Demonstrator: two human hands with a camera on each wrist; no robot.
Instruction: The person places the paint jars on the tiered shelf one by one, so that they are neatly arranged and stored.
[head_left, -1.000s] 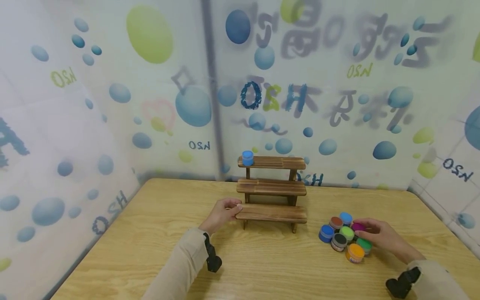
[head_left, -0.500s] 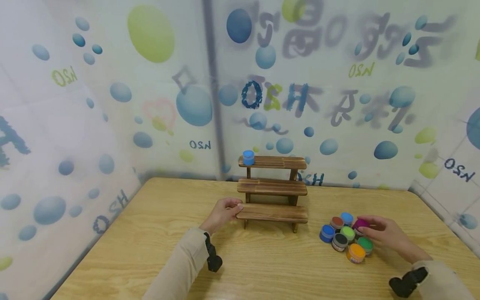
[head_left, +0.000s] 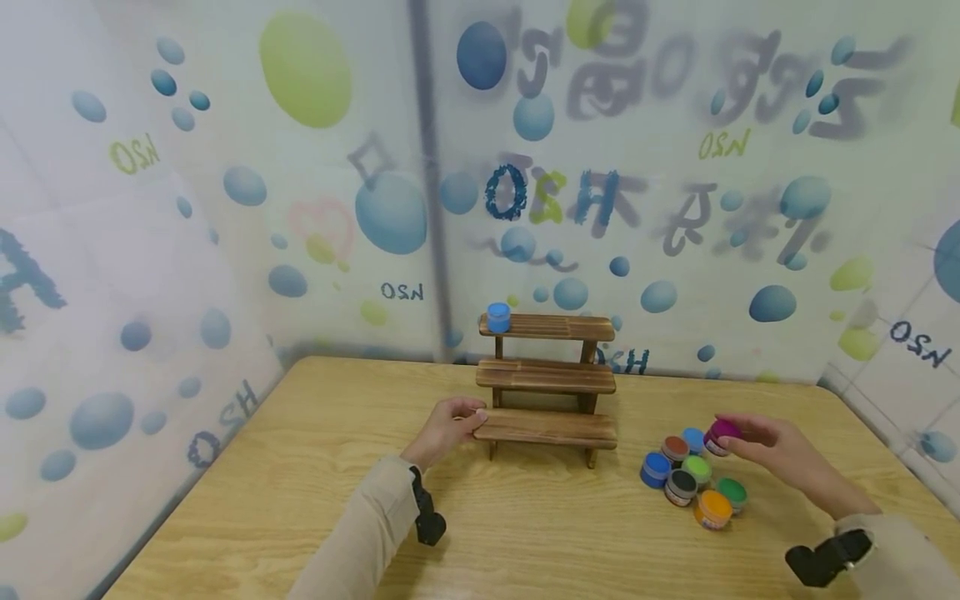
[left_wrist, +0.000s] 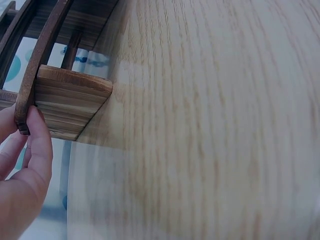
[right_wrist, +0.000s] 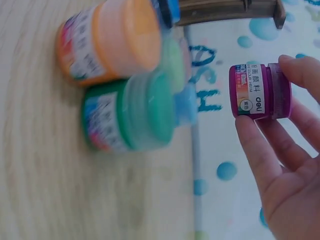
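Observation:
My left hand [head_left: 448,429] pinches the left end of the lowest step of a brown wooden three-step rack [head_left: 546,427]; the left wrist view shows thumb and fingers on either side of that board [left_wrist: 31,85]. A light blue paint jar [head_left: 498,317] stands at the left end of the top step. My right hand [head_left: 783,454] holds a purple paint jar [right_wrist: 260,91] between thumb and fingers, raised off the table. Beside it stand several other paint jars, among them an orange one [head_left: 713,509], a green one [head_left: 732,494], a black one [head_left: 681,487] and a dark blue one [head_left: 656,469].
The wood-grain table [head_left: 315,517] carries the rack at its back middle and the jar group to the right. Close behind the rack hangs a pale printed backdrop [head_left: 360,317]. A black wrist camera [head_left: 828,558] sits on the right sleeve.
My right hand has lifted the purple jar up from among the other jars and drawn slightly right. The left hand keeps its hold on the rack.

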